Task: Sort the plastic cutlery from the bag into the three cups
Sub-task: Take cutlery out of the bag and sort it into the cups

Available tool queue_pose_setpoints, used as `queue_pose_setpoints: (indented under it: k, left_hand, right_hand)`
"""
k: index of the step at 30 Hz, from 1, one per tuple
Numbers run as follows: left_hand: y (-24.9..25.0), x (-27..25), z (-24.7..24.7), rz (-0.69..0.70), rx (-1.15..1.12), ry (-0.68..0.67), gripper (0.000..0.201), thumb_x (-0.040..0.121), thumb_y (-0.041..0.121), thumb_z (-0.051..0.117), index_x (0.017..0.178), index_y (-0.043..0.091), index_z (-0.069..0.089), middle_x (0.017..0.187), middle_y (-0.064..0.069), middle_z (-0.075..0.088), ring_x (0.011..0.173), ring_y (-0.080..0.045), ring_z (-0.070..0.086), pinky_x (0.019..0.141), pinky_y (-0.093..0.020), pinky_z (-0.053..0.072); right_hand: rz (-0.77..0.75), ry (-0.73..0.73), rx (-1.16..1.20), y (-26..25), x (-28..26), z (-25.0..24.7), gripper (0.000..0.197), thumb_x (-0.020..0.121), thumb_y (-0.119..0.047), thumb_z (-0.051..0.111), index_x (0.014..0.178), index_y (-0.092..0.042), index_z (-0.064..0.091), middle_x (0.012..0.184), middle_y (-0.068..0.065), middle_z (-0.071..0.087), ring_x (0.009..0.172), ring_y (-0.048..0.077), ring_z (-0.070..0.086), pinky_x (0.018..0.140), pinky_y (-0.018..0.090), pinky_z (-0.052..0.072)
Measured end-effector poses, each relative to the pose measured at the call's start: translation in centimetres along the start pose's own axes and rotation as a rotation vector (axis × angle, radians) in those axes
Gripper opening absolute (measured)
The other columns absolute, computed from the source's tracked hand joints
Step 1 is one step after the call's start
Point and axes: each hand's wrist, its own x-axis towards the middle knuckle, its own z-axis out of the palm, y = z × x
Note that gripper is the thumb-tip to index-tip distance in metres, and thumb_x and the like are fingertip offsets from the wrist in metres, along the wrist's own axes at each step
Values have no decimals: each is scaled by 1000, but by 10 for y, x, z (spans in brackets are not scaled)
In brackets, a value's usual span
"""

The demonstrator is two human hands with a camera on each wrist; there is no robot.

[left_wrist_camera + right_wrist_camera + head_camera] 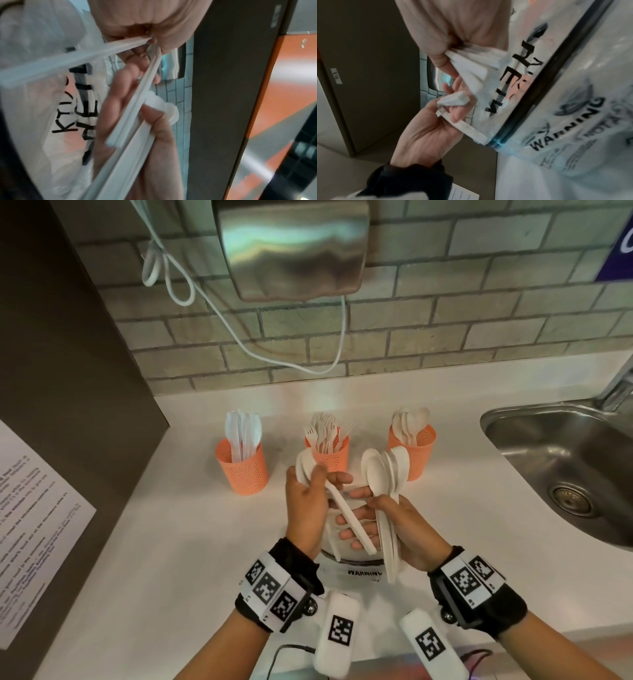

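Three orange mesh cups stand in a row on the counter: the left cup (241,470) holds knives, the middle cup (330,455) forks, the right cup (416,455) spoons. In front of them my left hand (308,501) grips a couple of white cutlery pieces (346,511), heads up, handle slanting down to the right. My right hand (407,529) holds a bundle of white spoons (383,470) upright. The clear plastic bag (363,571) printed WARNING lies under both hands. In the right wrist view my right hand (453,27) clasps the spoon handles (471,65), and the bag (565,121) is beside it.
A steel sink (561,460) is sunk into the counter at the right. A dark panel (68,371) with a printed sheet (30,525) bounds the left side. A metal dispenser (294,248) and a white cable (239,337) hang on the tiled wall behind.
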Motion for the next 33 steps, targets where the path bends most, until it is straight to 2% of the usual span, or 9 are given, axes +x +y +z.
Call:
queue_pose_setpoints:
  k: [3, 6, 11, 14, 17, 19, 24, 29, 33]
  left_hand:
    - [7, 11, -10, 34, -118, 81, 7, 98, 10, 40, 93, 6, 44, 41, 6, 47, 41, -6, 49, 46, -17, 45]
    - [18, 11, -14, -69, -226, 17, 10, 98, 13, 42, 90, 15, 49, 42, 7, 37, 37, -6, 42, 42, -19, 43]
    - [20, -12, -2, -37, -36, -161, 23, 98, 27, 42, 116, 14, 48, 47, 5, 48, 31, -7, 39, 32, -17, 34]
    - [11, -25, 8, 19, 72, -221, 24, 95, 30, 46, 115, 16, 51, 43, 7, 43, 33, -4, 35, 33, -16, 27]
    - [4, -32, 16, 86, 153, -185, 22, 86, 18, 64, 105, 8, 61, 58, 10, 59, 47, 0, 53, 49, -11, 41]
    - [-2, -31, 20, 106, 204, -152, 23, 80, 16, 72, 100, 10, 62, 77, -3, 70, 66, -8, 65, 64, -18, 51]
    - [-8, -26, 29, 182, 372, -74, 38, 70, 34, 77, 100, 22, 55, 85, 5, 65, 78, -6, 62, 73, -21, 50]
    - [-10, -19, 28, 203, 539, -105, 34, 73, 30, 76, 95, 20, 53, 70, 9, 55, 63, -3, 55, 62, -18, 45]
    - [-11, -15, 27, 128, 525, -157, 38, 73, 25, 77, 102, 16, 54, 73, 14, 56, 66, 2, 56, 61, -8, 43]
  right_hand:
    - [9, 54, -63, 2, -2, -1, 18, 96, -6, 35, 97, -7, 54, 65, 12, 70, 57, 24, 68, 51, 31, 57]
    - [-42, 193, -207, 9, 1, -5, 17, 95, -3, 36, 96, -7, 53, 40, -3, 47, 33, 12, 44, 37, 23, 44]
    - [-180, 424, -329, 14, 9, -6, 11, 91, -4, 46, 84, -11, 50, 52, -1, 37, 31, 2, 33, 33, 17, 31]
    - [-273, 511, -432, 15, 13, -8, 14, 88, -6, 52, 83, -19, 51, 63, -2, 50, 39, -2, 46, 41, 13, 37]
    - [-287, 556, -518, 19, 14, -10, 19, 87, -22, 57, 105, -18, 54, 87, -3, 62, 75, 7, 60, 70, 29, 48]
    - [-286, 569, -548, 21, 13, -8, 31, 87, -28, 58, 113, -16, 50, 93, -11, 61, 87, 9, 60, 82, 35, 48]
    - [-334, 563, -588, 24, 11, 1, 35, 87, -31, 59, 112, -12, 44, 96, 0, 65, 91, 19, 64, 82, 43, 52]
    - [-368, 526, -614, 24, 9, 2, 28, 90, -18, 54, 113, -8, 42, 87, -13, 57, 81, 4, 58, 67, 23, 46]
    - [-361, 517, -606, 26, 9, -1, 28, 89, -16, 54, 115, -8, 43, 92, -17, 55, 87, 2, 58, 73, 21, 47]
